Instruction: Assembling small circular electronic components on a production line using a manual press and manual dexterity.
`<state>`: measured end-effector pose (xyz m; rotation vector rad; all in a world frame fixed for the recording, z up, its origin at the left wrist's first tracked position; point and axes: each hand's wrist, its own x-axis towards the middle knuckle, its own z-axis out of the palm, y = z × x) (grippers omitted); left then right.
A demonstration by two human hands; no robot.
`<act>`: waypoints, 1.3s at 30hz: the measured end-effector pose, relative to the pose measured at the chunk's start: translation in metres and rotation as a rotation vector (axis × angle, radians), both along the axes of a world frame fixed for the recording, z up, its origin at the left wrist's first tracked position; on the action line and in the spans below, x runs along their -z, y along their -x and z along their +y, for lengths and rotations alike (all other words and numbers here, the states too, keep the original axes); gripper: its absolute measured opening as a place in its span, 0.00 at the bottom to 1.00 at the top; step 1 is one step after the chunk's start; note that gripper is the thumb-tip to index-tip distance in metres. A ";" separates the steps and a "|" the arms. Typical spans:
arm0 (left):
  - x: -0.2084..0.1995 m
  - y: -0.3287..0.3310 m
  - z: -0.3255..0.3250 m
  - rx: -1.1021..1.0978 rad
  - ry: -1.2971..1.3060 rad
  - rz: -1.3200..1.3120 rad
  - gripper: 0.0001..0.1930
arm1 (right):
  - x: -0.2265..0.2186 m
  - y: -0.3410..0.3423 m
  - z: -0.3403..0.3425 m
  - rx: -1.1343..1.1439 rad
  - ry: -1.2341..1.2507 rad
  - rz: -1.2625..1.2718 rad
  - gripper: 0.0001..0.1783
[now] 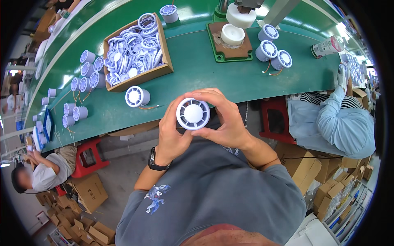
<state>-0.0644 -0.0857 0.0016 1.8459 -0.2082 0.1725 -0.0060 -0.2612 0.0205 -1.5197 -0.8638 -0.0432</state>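
Between my two hands I hold a round pale-lilac plastic housing (193, 114) with a spoked, vented top facing up. My left hand (171, 126) wraps its left side, and a black watch sits on that wrist. Curled around the right side is my right hand (223, 117), its thumb at the lower edge. A similar housing (137, 96) with a thin wire lies on the green bench just beyond my left hand. Farther off stands a cardboard box (167, 67) heaped with loose lilac vented caps (131, 51).
A press with a white round fixture (232, 34) stands at the back. Three housings (269, 49) sit right of it; several more (84, 84) are grouped at left. A can (327, 46) lies far right. Co-workers sit at both sides, near red stools (88, 158) and cartons.
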 end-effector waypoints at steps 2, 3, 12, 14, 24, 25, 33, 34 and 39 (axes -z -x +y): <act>0.002 -0.001 -0.002 -0.013 -0.071 -0.043 0.36 | 0.003 0.001 0.002 0.022 0.004 0.009 0.41; 0.002 -0.002 -0.003 -0.013 -0.071 -0.044 0.36 | 0.005 0.002 0.003 0.037 -0.001 0.032 0.41; 0.023 -0.016 -0.004 -0.068 0.130 0.183 0.33 | 0.021 -0.010 0.013 0.094 0.055 0.154 0.44; 0.029 -0.019 -0.005 -0.047 0.233 0.175 0.33 | 0.024 -0.012 0.014 0.097 0.065 0.156 0.44; 0.032 -0.026 -0.001 -0.049 0.263 0.140 0.38 | 0.032 -0.020 0.017 0.047 0.069 0.355 0.34; 0.032 -0.028 -0.002 -0.065 0.231 0.142 0.39 | 0.033 -0.020 0.017 0.029 0.055 0.477 0.32; 0.021 -0.030 0.000 -0.127 -0.034 0.226 0.35 | 0.042 -0.025 0.021 -0.085 -0.131 0.741 0.26; 0.021 -0.030 0.000 -0.140 -0.052 0.235 0.34 | 0.043 -0.026 0.022 -0.086 -0.129 0.739 0.26; 0.025 -0.034 0.000 -0.190 0.035 0.218 0.36 | 0.055 -0.034 0.020 -0.118 -0.103 0.729 0.24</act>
